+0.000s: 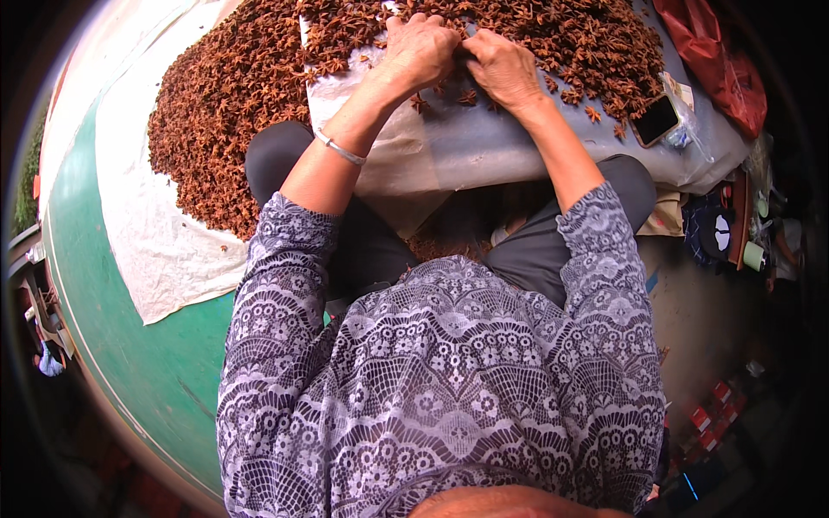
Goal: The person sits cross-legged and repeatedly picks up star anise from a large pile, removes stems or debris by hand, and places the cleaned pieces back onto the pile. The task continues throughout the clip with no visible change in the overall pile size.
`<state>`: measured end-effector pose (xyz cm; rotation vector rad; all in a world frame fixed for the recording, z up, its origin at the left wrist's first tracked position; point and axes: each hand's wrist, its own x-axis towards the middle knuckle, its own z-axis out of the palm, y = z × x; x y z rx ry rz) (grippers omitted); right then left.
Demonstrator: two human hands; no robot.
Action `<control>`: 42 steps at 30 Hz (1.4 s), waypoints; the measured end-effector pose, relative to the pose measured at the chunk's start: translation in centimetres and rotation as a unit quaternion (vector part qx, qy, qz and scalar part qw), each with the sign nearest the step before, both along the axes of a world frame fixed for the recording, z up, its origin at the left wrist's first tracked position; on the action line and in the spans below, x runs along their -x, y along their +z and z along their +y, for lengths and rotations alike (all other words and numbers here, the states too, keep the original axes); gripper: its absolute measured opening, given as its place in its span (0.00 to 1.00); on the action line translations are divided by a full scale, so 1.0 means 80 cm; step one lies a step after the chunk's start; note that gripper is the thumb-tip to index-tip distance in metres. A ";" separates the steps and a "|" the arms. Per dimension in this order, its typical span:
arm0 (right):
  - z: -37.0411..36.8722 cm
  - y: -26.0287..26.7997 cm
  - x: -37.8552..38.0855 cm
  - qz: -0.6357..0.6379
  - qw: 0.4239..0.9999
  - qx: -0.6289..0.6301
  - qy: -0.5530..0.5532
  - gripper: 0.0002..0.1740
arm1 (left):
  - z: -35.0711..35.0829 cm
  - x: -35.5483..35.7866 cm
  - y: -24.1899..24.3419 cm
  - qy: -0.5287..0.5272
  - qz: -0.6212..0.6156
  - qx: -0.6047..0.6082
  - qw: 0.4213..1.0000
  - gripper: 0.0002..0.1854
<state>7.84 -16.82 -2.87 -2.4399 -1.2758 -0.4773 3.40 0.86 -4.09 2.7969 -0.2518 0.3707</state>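
Observation:
Dried star anise [583, 39] lies heaped on a sheet-covered surface in front of me, and a larger heap of star anise [214, 110] spreads on the left. My left hand [424, 48], with a bangle on its wrist, is over the near edge of the front heap, fingers bent down. Close to its right is my right hand [502, 68], thumb and fingers drawn together at the pods. A small bluish piece shows between the hands; I cannot tell what it is. Whether either hand holds a pod is hidden by the fingers. A few loose pods [466, 97] lie just below the hands.
A smartphone [655, 121] and a clear plastic bag [686, 123] lie at the right edge of the sheet. Beyond them is a red plastic bag [725, 71]. White sheeting [162, 272] covers part of the green floor [97, 213] on the left. My knees are under the near edge.

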 end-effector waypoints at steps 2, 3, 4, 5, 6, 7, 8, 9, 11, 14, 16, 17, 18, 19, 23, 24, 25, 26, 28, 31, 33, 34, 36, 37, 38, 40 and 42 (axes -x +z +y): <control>0.006 -0.008 -0.002 -0.043 0.999 -0.007 0.009 0.03 | 0.005 0.002 -0.004 -0.016 -0.027 -0.003 1.000 0.09; 0.008 -0.012 -0.003 -0.064 0.998 -0.012 0.016 0.03 | 0.010 0.006 -0.004 -0.021 -0.040 -0.006 0.999 0.09; 0.009 -0.014 -0.004 -0.065 0.997 0.034 0.012 0.08 | 0.011 0.006 -0.004 -0.016 -0.048 -0.012 0.999 0.06; 0.010 -0.017 -0.005 -0.054 0.998 0.033 0.009 0.08 | 0.013 0.009 -0.005 -0.021 -0.057 -0.010 0.998 0.05; 0.013 -0.016 -0.005 -0.044 0.999 0.029 0.006 0.08 | 0.017 0.014 0.000 -0.027 -0.066 -0.009 0.997 0.05; 0.014 -0.015 -0.006 -0.035 0.999 0.026 0.002 0.07 | 0.022 0.018 0.004 -0.033 -0.076 -0.008 0.997 0.04; 0.013 -0.016 -0.010 -0.018 1.000 0.020 -0.011 0.08 | 0.027 0.020 0.003 -0.038 -0.073 -0.015 0.996 0.05; 0.009 -0.015 -0.013 -0.001 1.000 0.015 -0.023 0.09 | 0.032 0.024 0.008 -0.035 -0.057 -0.012 0.998 0.07; 0.001 -0.015 -0.018 0.024 0.999 -0.010 -0.039 0.12 | 0.043 0.031 0.021 -0.030 -0.024 -0.007 0.999 0.12; 0.000 -0.002 -0.011 0.070 0.995 -0.057 -0.049 0.20 | 0.058 0.029 0.052 0.001 0.087 0.180 0.980 0.11; 0.015 0.014 -0.001 0.176 0.977 -0.124 -0.006 0.22 | 0.068 0.031 0.056 -0.026 0.099 0.380 0.919 0.12; 0.025 0.024 0.006 0.227 0.961 -0.157 0.017 0.22 | 0.074 0.031 0.049 -0.045 0.123 0.444 0.886 0.12; 0.031 0.036 0.013 0.430 0.873 -0.227 0.037 0.23 | 0.069 0.032 0.056 -0.066 0.145 0.511 0.845 0.11; 0.036 0.030 0.011 0.357 0.894 -0.254 0.090 0.21 | 0.065 0.034 0.064 -0.086 0.166 0.573 0.798 0.10; 0.035 0.040 0.020 0.341 0.890 -0.296 0.066 0.15 | 0.068 0.035 0.059 -0.132 0.171 0.670 0.710 0.09; 0.034 0.040 0.022 0.307 0.901 -0.298 0.068 0.14 | 0.068 0.035 0.059 -0.130 0.170 0.671 0.710 0.09; 0.035 0.039 0.024 0.334 0.884 -0.319 0.072 0.13 | 0.068 0.035 0.059 -0.127 0.169 0.672 0.709 0.09; 0.036 0.038 0.026 0.361 0.865 -0.339 0.076 0.12 | 0.068 0.035 0.059 -0.125 0.168 0.674 0.709 0.09; 0.038 0.046 0.031 0.424 0.834 -0.347 0.069 0.12 | 0.070 0.038 0.060 -0.131 0.163 0.667 0.715 0.10; 0.032 0.069 0.029 0.499 0.815 -0.292 0.040 0.12 | 0.072 0.040 0.062 -0.140 0.157 0.634 0.744 0.10; 0.029 0.072 0.020 0.509 0.829 -0.231 0.028 0.12 | 0.072 0.041 0.064 -0.127 0.152 0.600 0.775 0.10; 0.030 0.069 0.018 0.508 0.819 -0.266 0.040 0.13 | 0.072 0.041 0.065 -0.110 0.149 0.581 0.793 0.10; 0.027 0.083 0.012 0.520 0.828 -0.206 0.037 0.16 | 0.066 0.043 0.069 -0.099 0.130 0.552 0.818 0.07; 0.025 0.090 0.015 0.501 0.853 -0.145 0.022 0.16 | 0.062 0.032 0.056 -0.127 0.118 0.527 0.832 0.08; 0.021 0.062 -0.007 0.470 0.876 -0.111 0.011 0.17 | 0.068 0.032 0.044 -0.103 0.129 0.511 0.844 0.04; 0.029 0.084 -0.003 0.409 0.909 -0.068 0.042 0.11 | 0.063 0.041 0.071 -0.068 0.182 0.484 0.854 0.08; 0.036 0.099 -0.001 0.408 0.910 -0.057 0.043 0.12 | 0.059 0.046 0.080 -0.072 0.178 0.490 0.850 0.06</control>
